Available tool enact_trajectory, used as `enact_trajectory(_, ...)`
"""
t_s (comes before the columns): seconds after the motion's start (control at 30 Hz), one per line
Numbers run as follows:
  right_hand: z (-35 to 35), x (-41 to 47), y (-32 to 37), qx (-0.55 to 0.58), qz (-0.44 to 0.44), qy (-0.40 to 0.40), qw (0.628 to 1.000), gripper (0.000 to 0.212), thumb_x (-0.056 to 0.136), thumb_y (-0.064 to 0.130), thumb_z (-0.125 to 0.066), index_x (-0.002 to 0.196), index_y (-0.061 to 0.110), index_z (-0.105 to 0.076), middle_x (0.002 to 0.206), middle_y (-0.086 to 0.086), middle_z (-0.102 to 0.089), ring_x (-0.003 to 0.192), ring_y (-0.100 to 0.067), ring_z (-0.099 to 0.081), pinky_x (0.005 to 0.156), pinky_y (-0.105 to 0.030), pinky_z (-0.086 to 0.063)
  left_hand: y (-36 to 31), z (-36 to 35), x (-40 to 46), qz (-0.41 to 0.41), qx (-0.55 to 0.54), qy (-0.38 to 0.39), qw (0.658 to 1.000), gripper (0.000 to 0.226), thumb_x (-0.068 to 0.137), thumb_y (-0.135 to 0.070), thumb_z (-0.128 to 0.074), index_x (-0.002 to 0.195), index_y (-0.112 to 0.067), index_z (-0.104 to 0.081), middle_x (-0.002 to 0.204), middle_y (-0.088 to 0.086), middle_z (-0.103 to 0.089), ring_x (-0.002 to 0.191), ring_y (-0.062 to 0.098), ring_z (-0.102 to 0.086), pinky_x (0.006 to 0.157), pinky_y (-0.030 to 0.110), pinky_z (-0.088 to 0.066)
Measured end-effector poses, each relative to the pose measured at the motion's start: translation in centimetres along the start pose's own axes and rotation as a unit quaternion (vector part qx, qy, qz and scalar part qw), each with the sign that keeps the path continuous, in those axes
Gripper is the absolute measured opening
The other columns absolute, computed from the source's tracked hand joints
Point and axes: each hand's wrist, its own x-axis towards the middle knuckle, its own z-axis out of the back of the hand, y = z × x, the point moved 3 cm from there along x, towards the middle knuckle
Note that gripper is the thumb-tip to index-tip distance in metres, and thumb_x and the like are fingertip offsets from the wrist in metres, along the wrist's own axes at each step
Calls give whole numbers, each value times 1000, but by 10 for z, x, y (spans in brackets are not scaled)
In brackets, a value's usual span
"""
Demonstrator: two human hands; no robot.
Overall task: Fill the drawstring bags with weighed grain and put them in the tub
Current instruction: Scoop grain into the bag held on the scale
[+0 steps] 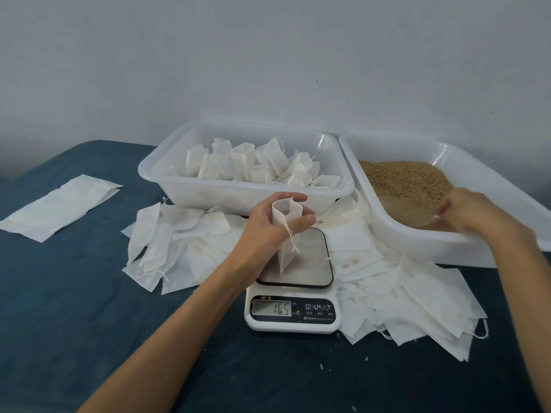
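**Bag held upright on the scale, right hand in the grain**

Head view: An open-mouthed bag [285, 231] is held upright by the left hand [269, 222], with fingers and thumb curled round its upper part; its base rests on the steel plate of the scale [293, 293], whose display reads 16.5. A drawstring hangs down the front of the bag below the thumb. The right hand [471, 211] is lowered into the near corner of the grain tub [507, 180], at the edge of the grain [405, 180]; it is blurred, and whether it is gripping anything cannot be told. Behind the left hand a second tub [238, 192] is seen, with filled bags [256, 165] standing inside it. Empty bags [417, 293] are scattered flat around the scale on both sides. Everything is set on a blue cloth [74, 293].
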Motion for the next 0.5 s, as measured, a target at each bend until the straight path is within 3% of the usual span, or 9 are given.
enact_trajectory(0.13,-6,4,9,-49,10,33,998,28,84,20,-82,109,8,-75,126,-13,-66,111,-30,-57,85,-31,-43,3,4,5,19,-57,-7,998,44,77,-21,-82,119,-15,-69,103,6,-78,96,18,-73,99,42,-50)
enact_trajectory(0.27,-3,-3,17,-87,8,31,996,27,86,26,-79,110,16,-74,124,-9,-66,108,-29,-58,89,-36,-50,3,6,7,21,-57,-1,998,42,78,-20,-82,118,-17,-71,101,3,-78,90,14,-73,92,35,-52)
enact_trajectory(0.37,1,-26,34,-32,62,-104,992,33,90,32,-74,117,16,-68,119,-7,-68,108,-31,-60,83,-38,-47,4,5,6,16,-42,4,999,39,78,-21,-83,116,-20,-73,103,3,-78,90,10,-72,87,31,-51)
enact_trajectory(0.43,0,-55,58,58,169,-234,956,22,93,27,-70,112,15,-69,109,-5,-70,99,-27,-64,77,-33,-44,5,5,5,14,-34,5,999,38,79,-20,-82,116,-21,-73,104,4,-79,94,11,-74,85,28,-50)
enact_trajectory(0.5,-7,-92,89,163,294,-262,905,9,94,22,-68,101,17,-70,93,2,-70,84,-16,-66,70,-26,-44,6,4,5,13,-24,4,1000,36,80,-20,-82,115,-22,-74,106,6,-79,101,13,-74,88,29,-50)
